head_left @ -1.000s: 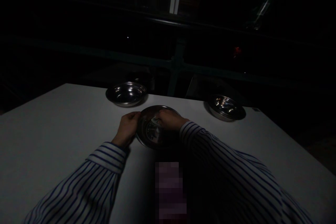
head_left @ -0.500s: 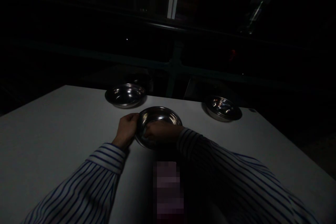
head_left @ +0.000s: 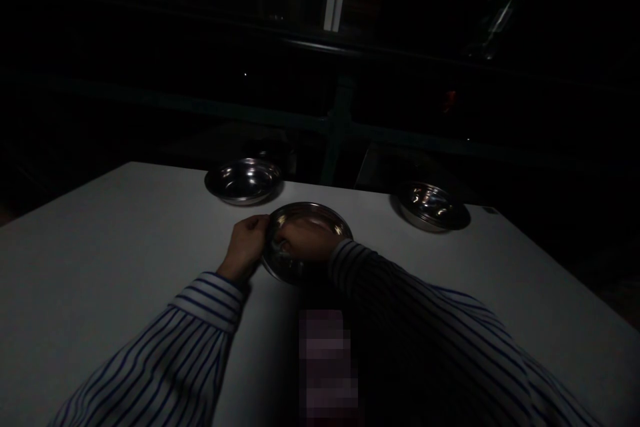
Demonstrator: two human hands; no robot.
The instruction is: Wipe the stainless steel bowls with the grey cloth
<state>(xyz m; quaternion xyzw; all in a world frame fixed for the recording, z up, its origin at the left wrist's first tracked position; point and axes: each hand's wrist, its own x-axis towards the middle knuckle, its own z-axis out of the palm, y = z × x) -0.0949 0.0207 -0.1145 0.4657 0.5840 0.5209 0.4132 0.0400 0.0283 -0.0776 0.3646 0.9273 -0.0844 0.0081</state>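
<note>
Bowl [head_left: 293,272], steel: between the hands, mouth turned somewhat toward the body; contact with the desk [head_left: 150,240] lost in shadow, impossible to tell.

Left hand [head_left: 249,240]: clamped on the bowl's rim at its left side.

Right hand [head_left: 310,239]: down inside the bowl, fingers curled toward the wall nearest the left hand; too dark to tell whether clamped on something or merely pressed to the steel.

Right cuff [head_left: 345,265]: in front of the rim, just behind the right hand; touching or apart, unclear.

Second bowl [head_left: 245,180]: on the desk, beyond the left hand, apart from it.

Third bowl [head_left: 433,207]: on the desk, beyond and right of the right hand, well apart; possibly a nested pair.

Handling notes, by judgement: left grip best kept firm, as counter to any push from the right. Pressure from the right hand best even and low along the curve, never hard against the rim. Cuff best raised clear. Slippery steel likely; extra care in dim light.
</note>
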